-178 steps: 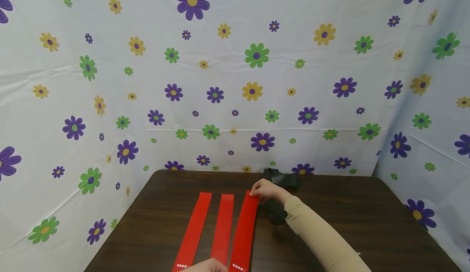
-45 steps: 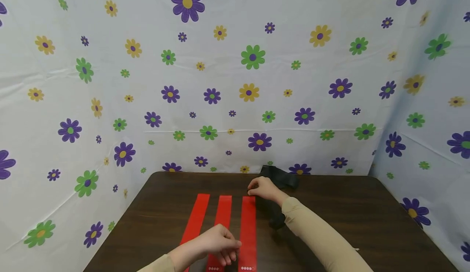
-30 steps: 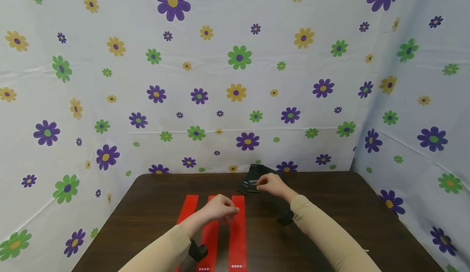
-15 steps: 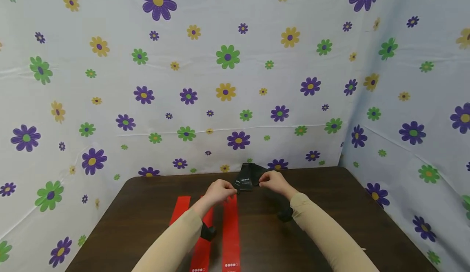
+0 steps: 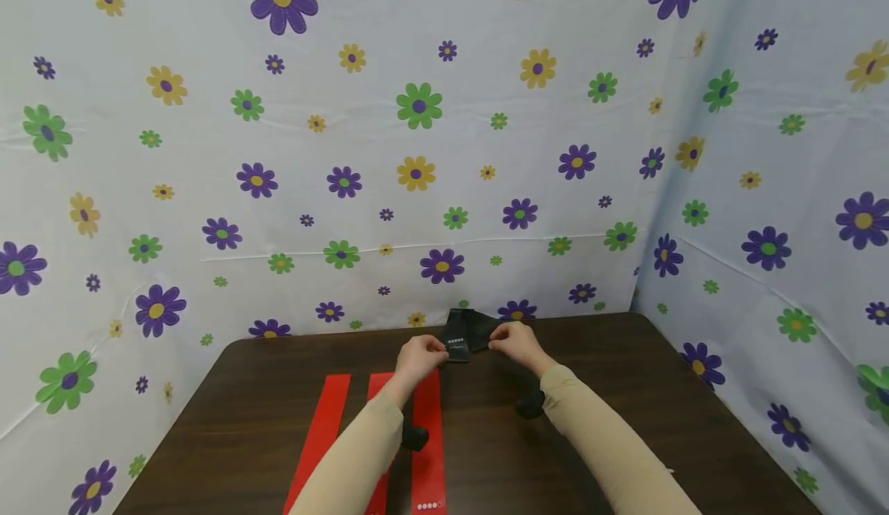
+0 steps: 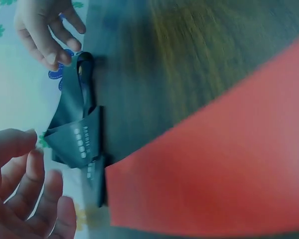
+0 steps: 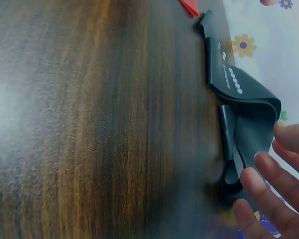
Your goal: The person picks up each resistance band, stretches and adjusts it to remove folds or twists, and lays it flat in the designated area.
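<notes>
A black resistance band (image 5: 478, 330) with white dots lies loosely folded at the table's back edge. My left hand (image 5: 419, 357) hovers at its left end, over the top of the rightmost red resistance band (image 5: 428, 465). In the left wrist view its fingers are loosely bent and apart, beside the dotted part of the black band (image 6: 67, 142). My right hand (image 5: 517, 345) is at the other end. In the right wrist view its thumb and fingertips lie right at the black band's folded edge (image 7: 256, 132), spread and not closed around it.
Two more red bands, a left one (image 5: 325, 418) and a middle one (image 5: 378, 384), lie lengthwise on the dark wooden table (image 5: 264, 391); my left sleeve covers part of the middle one. A flower-print cloth (image 5: 389, 137) hangs right behind the table's back edge.
The rightmost red band was released and now lies flat alongside the others. My left hand has moved from the near side up to the black band; the right has shifted slightly right onto it.
</notes>
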Motion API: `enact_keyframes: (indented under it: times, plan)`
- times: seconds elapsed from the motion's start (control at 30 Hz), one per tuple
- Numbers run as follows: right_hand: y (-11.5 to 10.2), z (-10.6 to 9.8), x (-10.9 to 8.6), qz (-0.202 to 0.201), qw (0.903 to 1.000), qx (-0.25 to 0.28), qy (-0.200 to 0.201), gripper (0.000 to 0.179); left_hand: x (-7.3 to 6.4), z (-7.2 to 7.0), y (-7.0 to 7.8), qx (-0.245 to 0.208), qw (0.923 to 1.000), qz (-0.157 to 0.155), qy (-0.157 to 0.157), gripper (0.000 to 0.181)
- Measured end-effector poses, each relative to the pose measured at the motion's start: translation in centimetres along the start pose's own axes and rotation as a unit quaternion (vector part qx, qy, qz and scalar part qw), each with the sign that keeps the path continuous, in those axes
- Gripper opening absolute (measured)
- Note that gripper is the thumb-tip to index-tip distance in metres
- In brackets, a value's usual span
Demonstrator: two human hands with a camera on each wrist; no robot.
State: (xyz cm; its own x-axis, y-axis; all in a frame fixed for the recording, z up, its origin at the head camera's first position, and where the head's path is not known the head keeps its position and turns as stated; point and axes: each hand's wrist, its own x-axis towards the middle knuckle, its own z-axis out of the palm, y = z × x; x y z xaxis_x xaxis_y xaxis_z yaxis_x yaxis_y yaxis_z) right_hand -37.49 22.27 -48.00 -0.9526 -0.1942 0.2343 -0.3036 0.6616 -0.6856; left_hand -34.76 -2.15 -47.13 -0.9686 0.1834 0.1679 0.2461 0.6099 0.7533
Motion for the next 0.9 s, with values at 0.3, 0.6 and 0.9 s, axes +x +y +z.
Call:
enact_keyframes:
  times: [0.3,0.6,0.9]
  plan:
    - [0.6,0.9,0.6,0.109,0.993,0.027,0.037,0.01,0.2,2.1,-0.4,-0.032,0.9978,-0.055,0.018,0.029]
    - [0.1,3.4,1.4,0.151,0.9827,0.107,0.015,0.022,0.7,3.0,-0.8,-0.086,0.9889,-0.118,0.027,0.035]
    - [-0.6,5.6,2.3,0.155,0.9816,0.111,-0.004,0.033,0.9,2.9,-1.5,-0.16,0.9766,-0.142,0.017,0.034]
